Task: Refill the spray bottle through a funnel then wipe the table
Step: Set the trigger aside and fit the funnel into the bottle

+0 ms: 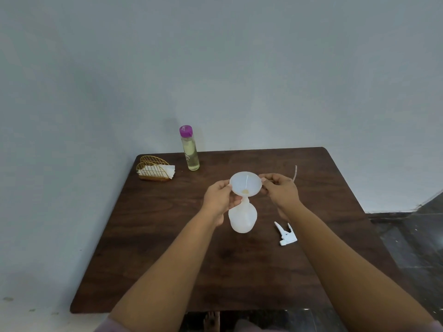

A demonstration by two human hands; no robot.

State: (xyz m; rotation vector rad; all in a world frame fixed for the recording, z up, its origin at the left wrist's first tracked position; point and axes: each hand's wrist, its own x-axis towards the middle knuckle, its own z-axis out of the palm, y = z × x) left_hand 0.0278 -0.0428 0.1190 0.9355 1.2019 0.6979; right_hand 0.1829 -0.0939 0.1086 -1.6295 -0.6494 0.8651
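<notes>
Both hands pinch funnel [245, 183] rim, left hand [219, 196], right hand [280, 189]; spout in spray bottle [242, 218]

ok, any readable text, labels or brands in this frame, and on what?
None readable.
Refill bottle: faint mark on the glass, too small to read; purple cap plain.
Spray bottle, funnel, spray head: plain white, no print visible.
Napkin holder: no lettering.
</notes>
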